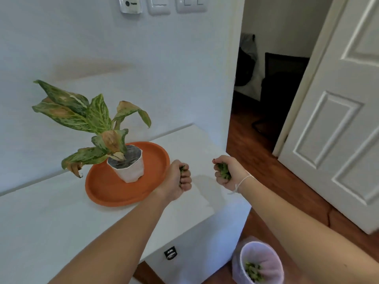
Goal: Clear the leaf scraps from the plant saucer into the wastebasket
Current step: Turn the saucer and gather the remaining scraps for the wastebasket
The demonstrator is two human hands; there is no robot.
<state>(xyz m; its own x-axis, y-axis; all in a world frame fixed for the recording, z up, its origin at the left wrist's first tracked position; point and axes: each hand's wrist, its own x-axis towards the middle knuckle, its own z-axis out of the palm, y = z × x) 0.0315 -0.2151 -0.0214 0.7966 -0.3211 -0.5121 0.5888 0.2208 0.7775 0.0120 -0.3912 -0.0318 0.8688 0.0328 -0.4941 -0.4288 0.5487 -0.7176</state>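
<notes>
Both forearms reach out over the white cabinet top (61, 232). Left hand (180, 181) and right hand (226, 175) are each fisted around green leaf scraps (223, 171), right of the orange saucer (114, 193). Wastebasket (260, 261), near right on the floor, holds more scraps.

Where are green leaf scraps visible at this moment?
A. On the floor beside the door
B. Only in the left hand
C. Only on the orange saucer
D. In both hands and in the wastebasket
D: the left hand and the right hand are each closed on green leaf scraps, and more lie in the wastebasket on the floor; the saucer shows none.
</notes>
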